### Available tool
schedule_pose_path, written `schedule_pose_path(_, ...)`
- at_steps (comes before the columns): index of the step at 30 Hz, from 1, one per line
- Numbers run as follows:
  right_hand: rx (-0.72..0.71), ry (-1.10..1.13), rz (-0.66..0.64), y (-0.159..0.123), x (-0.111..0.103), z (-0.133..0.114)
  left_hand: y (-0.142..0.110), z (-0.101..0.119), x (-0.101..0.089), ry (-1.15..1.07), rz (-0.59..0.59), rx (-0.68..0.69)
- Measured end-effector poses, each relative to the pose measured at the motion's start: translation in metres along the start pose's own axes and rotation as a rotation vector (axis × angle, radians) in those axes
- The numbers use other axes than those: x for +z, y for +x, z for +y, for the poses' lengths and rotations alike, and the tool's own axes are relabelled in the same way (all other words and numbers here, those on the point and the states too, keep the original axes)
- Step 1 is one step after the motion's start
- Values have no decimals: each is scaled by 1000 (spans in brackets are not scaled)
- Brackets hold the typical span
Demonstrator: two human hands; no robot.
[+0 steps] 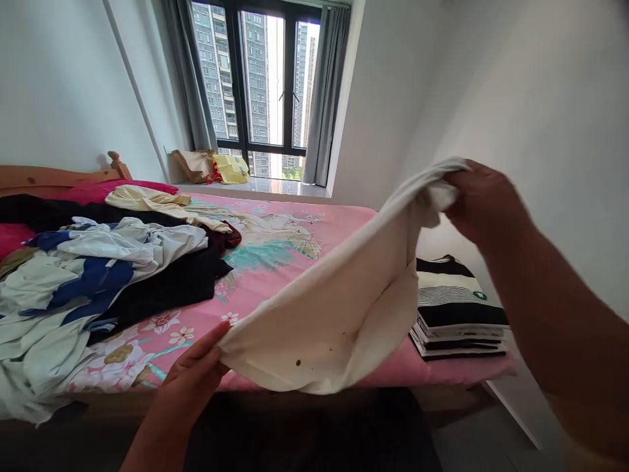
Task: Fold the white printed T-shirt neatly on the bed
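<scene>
A cream-coloured garment (334, 308) hangs stretched between my two hands, above the front edge of the bed. Its exact kind cannot be told from the folds; a few small dark spots show near its lower edge. My left hand (196, 370) pinches the lower left corner between thumb and fingers. Higher up on the right, my right hand (479, 200) is closed around the bunched upper end. The cloth sags between them and covers part of the bed.
On the pink floral bed sheet (275, 226), a loose heap of clothes (122, 262) lies at the left. A stack of folded clothes (459, 308) with a striped top piece sits at the right corner. Paper bags (230, 168) stand on the window sill. Walls flank the bed.
</scene>
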State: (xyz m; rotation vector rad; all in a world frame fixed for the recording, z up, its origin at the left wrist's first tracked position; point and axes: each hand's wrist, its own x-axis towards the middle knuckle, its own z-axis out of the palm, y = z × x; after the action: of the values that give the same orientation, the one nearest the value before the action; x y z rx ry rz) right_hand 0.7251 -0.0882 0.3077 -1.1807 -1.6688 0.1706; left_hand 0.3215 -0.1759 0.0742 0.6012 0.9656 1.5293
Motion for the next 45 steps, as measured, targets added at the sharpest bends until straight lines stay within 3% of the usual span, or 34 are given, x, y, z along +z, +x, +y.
schedule_pose_path(3,36,154,-63,10,49,33,9,-17,-7,177,-37,-3)
schedule_pose_path(5,106,198,-306,-4,88,68,22,-35,-25,278,44,-57)
schedule_pose_path(7,116,-8,-572,-36,123,104,35,-57,-51,301,189,-126)
schedule_pose_path(9,116,-99,-637,-80,149,135,45,-79,-81,277,233,-188)
schedule_pose_path(12,119,-178,-691,-140,170,169,51,-101,-115,375,230,-220)
schedule_pose_path(15,104,-234,-678,-169,178,189,50,-101,-124,757,293,-54)
schedule_pose_path(18,60,-287,-645,-168,188,199,49,-90,-100,1074,347,193)
schedule_pose_path(20,14,-318,-652,-161,197,201,51,-85,-70,1152,248,299)
schedule_pose_path(25,-148,-336,-776,-162,210,191,72,-96,26,1296,-213,524)
schedule_pose_path(30,-366,-317,-876,-189,180,163,111,-129,105,1524,-705,592)
schedule_pose_path(32,-393,-337,-918,-200,165,154,126,-145,127,1592,-802,555)
schedule_pose_path(34,-337,-346,-917,-206,154,149,138,-161,140,1638,-774,497)
schedule_pose_path(37,-200,-337,-811,-200,150,148,145,-179,144,1671,-643,448)
schedule_pose_path(40,-168,-403,-769,-181,165,156,142,-188,138,1664,-585,465)
schedule_pose_path(45,-234,-523,-894,-154,199,173,135,-187,125,1656,-611,490)
